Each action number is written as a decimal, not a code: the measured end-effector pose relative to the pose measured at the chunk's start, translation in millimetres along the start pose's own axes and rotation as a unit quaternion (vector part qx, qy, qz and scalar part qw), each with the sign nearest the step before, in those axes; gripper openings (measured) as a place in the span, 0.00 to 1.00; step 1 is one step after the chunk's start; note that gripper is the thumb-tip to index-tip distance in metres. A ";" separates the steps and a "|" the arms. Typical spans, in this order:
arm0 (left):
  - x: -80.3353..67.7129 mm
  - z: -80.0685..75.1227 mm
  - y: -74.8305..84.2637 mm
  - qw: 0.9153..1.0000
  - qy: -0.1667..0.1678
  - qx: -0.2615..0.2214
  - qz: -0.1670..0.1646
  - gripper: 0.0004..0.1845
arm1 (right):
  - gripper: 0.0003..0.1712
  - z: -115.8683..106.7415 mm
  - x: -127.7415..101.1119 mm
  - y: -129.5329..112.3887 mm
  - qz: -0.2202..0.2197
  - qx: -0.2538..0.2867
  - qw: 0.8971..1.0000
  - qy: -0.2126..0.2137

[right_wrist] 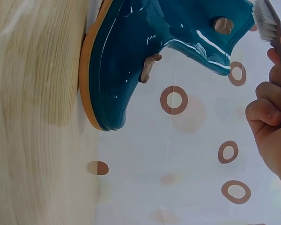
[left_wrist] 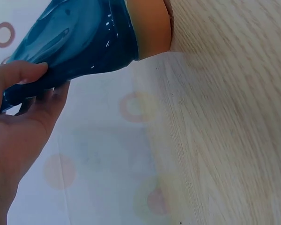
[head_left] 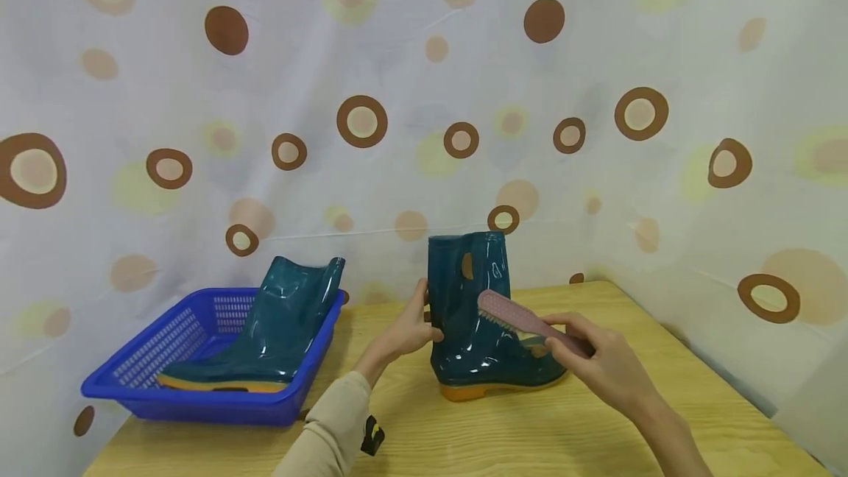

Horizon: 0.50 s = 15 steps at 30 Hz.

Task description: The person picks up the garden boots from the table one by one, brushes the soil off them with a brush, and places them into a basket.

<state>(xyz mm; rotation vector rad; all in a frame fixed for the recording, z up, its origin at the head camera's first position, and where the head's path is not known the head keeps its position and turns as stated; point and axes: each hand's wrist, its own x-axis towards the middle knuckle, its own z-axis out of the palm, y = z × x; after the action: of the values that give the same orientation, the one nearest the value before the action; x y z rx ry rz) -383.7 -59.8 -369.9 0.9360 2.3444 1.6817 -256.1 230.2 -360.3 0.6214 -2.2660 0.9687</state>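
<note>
A teal rubber boot (head_left: 473, 315) with an orange sole stands upright on the wooden table (head_left: 530, 433). My left hand (head_left: 412, 326) grips the back of its shaft; in the left wrist view the thumb presses the boot (left_wrist: 75, 40) from above. My right hand (head_left: 586, 359) holds a pink scrubbing brush (head_left: 523, 321) by its handle, with the bristled head against the boot's shaft. In the right wrist view the brush (right_wrist: 267, 21) touches the boot (right_wrist: 145, 51) near its top edge. A second teal boot (head_left: 271, 333) lies tilted in the blue basket (head_left: 172, 359).
The blue plastic basket sits at the table's left end. A curtain with brown circles (head_left: 424, 109) hangs close behind the table and along its right side. A small black and yellow object (head_left: 372, 436) lies by my left sleeve.
</note>
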 end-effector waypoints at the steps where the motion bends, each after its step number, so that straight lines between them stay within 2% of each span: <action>1: -2.9 -0.9 1.1 1.000 -0.001 -0.002 0.001 0.47 | 0.13 0.7 1.2 -0.7 -0.001 -0.002 1.000 0.002; 5: -13.6 -1.0 5.5 1.000 0.002 -0.027 0.006 0.48 | 0.13 3.7 5.3 -2.8 -0.008 -0.008 1.000 0.009; 11: -25.3 1.9 10.3 0.998 0.037 -0.049 0.000 0.44 | 0.15 10.8 11.6 -4.9 -0.030 -0.004 0.999 0.010; 15: -34.3 0.9 12.5 0.997 0.063 -0.047 -0.002 0.42 | 0.15 17.3 14.5 -8.1 -0.031 0.004 0.999 0.006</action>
<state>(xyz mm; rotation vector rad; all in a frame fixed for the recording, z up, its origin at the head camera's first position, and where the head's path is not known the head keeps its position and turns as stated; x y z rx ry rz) -350.6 -74.9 -367.9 0.8314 2.3179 1.8832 -267.2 209.4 -356.2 0.6830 -2.2201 0.9485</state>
